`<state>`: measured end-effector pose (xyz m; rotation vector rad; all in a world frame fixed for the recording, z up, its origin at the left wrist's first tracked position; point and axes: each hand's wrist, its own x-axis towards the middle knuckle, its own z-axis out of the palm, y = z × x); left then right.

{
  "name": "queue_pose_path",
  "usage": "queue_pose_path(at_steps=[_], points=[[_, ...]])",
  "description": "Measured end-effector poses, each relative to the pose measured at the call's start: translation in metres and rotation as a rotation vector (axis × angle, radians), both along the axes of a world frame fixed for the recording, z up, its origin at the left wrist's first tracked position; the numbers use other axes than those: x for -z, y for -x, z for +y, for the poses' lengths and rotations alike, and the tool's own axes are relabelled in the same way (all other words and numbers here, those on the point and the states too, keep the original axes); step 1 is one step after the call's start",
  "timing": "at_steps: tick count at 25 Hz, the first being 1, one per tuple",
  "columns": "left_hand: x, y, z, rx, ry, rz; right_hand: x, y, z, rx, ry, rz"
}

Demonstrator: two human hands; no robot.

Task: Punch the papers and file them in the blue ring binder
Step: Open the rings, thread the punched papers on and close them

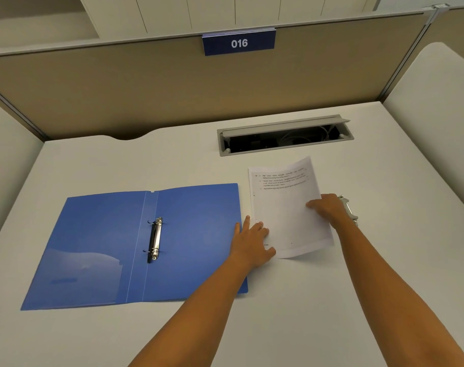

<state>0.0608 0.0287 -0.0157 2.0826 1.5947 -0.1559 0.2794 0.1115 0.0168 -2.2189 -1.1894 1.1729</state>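
The blue ring binder (188, 234) lies open and flat on the white desk, its metal two-ring clip (155, 239) on the spine. To its right lie white printed papers (283, 207), their right edge tucked under my right hand. My right hand (328, 209) rests on top of a metal hole punch (348, 210), which it mostly hides, fingers lying on the paper. My left hand (252, 242) lies flat on the papers' lower left edge, fingers spread, next to the binder's right edge.
A grey cable hatch (283, 135) stands open in the desk behind the papers. Beige partition walls (146, 88) close off the back and sides, with a blue "016" sign (239, 43) on top.
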Motion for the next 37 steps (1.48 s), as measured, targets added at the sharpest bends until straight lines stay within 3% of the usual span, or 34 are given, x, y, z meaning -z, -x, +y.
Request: queue_pose_path(at_steps=[5, 10, 16, 20, 23, 28, 32, 37], points=[[0.002, -0.003, 0.0, 0.004, -0.034, 0.003, -0.012, 0.004, 0.0, -0.133, -0.035, -0.099], [0.002, 0.016, -0.002, -0.078, -0.192, -0.192, -0.039, 0.02, 0.0, -0.189, -0.17, -0.265], [0.005, 0.083, -0.004, -0.614, -0.475, -0.394, -0.086, 0.062, -0.001, -0.164, -0.425, -0.254], [0.011, 0.133, -0.024, -0.972, -0.618, -0.295, -0.104, 0.108, -0.007, -0.245, -0.467, -0.094], [0.018, 0.162, -0.043, -1.185, -0.538, -0.231, -0.103, 0.144, -0.014, -0.353, -0.376, 0.053], [0.032, 0.189, -0.064, -1.145, -0.4, -0.14, -0.093, 0.193, -0.026, -0.568, -0.284, 0.068], [0.046, 0.202, -0.073, -1.03, -0.289, -0.011, -0.084, 0.217, -0.033, -0.626, -0.258, 0.033], [0.053, 0.206, -0.08, -0.985, -0.268, -0.038, -0.075, 0.228, -0.037, -0.615, -0.212, 0.022]])
